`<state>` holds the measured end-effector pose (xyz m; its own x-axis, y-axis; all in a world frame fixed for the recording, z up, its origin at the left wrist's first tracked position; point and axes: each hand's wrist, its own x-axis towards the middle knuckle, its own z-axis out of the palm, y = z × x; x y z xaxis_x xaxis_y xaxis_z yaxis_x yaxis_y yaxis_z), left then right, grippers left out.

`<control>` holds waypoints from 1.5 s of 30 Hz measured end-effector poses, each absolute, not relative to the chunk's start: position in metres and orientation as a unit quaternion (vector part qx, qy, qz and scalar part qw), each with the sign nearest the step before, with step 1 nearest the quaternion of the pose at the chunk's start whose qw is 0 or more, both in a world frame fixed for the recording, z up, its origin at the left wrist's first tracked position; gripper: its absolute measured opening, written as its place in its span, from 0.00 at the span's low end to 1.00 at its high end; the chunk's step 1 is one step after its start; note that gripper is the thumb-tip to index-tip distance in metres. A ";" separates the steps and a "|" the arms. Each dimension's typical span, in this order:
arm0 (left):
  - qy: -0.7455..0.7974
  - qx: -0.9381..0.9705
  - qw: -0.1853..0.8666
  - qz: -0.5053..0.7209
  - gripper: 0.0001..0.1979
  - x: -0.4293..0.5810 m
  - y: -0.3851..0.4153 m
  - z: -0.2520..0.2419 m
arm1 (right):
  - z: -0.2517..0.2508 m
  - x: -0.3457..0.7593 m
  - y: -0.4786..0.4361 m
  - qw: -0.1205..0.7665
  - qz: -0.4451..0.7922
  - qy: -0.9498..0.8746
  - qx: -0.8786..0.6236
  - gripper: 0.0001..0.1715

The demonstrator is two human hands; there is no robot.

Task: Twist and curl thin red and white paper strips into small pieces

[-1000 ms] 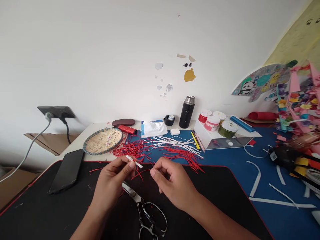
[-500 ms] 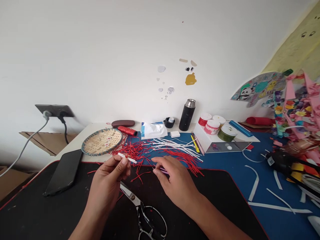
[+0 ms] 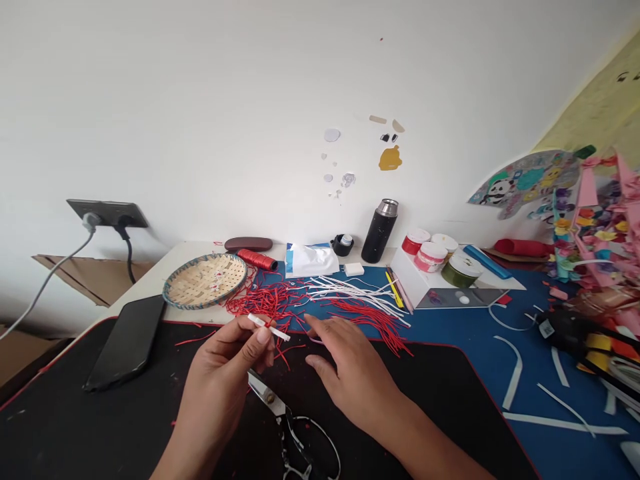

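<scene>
My left hand (image 3: 227, 367) is closed, pinching a short white strip (image 3: 279, 333) between thumb and fingertips, with a bit of red cord crossing it. To the right, my right hand (image 3: 350, 367) hovers with thumb and forefinger apart. A thin purplish edge shows under its fingers, too small to name. Below and between both hands, metal scissors (image 3: 270, 398) lie on the black mat (image 3: 420, 433), their blade tips partly hidden by my left hand. Loose red cords (image 3: 265, 297) are heaped just beyond my left hand. White cords (image 3: 350, 293) and more red cords (image 3: 380, 323) lie behind my right hand.
A shallow woven basket (image 3: 205, 283) and a black phone (image 3: 125, 343) are at left. Along the back stand a red thread spool (image 3: 257, 259), a tissue pack (image 3: 313, 259), a black flask (image 3: 380, 230) and several lidded tubs (image 3: 431, 257). White strips (image 3: 565, 423) are scattered at right.
My left hand with the white strip has moved slightly right and down. The thumb and forefinger of my right hand have spread wider. The camera view has shifted a little.
</scene>
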<state>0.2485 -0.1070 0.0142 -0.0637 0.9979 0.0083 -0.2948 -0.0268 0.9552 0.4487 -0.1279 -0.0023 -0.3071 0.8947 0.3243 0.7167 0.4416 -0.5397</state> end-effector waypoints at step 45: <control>0.417 0.375 0.659 0.502 0.19 0.252 -0.089 -0.017 | -0.013 0.456 -0.115 0.354 0.387 -0.672 -0.523 0.17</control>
<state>0.2522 -0.0887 -0.0171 0.1489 0.9736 -0.1728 -0.3484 0.2152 0.9123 0.4559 -0.1145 -0.0126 -0.2037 0.9764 0.0714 0.4290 0.1546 -0.8900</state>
